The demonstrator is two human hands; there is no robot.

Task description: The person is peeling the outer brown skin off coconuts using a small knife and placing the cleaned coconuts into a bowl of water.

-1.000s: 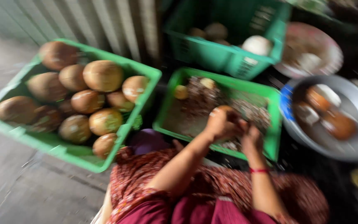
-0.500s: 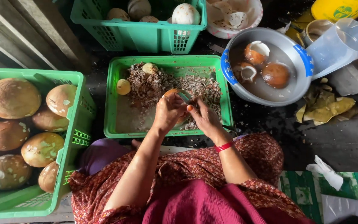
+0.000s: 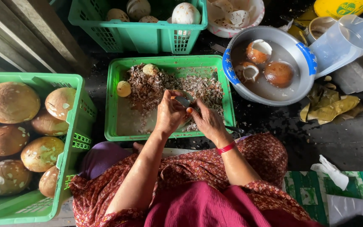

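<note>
My left hand (image 3: 169, 113) has its grip wrapped around a coconut piece (image 3: 188, 110) while my right hand (image 3: 206, 121) clamps a small peeler (image 3: 182, 101) on it, both over the middle green crate (image 3: 118, 67) of brown shavings (image 3: 152, 86), water basin (image 3: 303, 90) at two o'clock.
</note>
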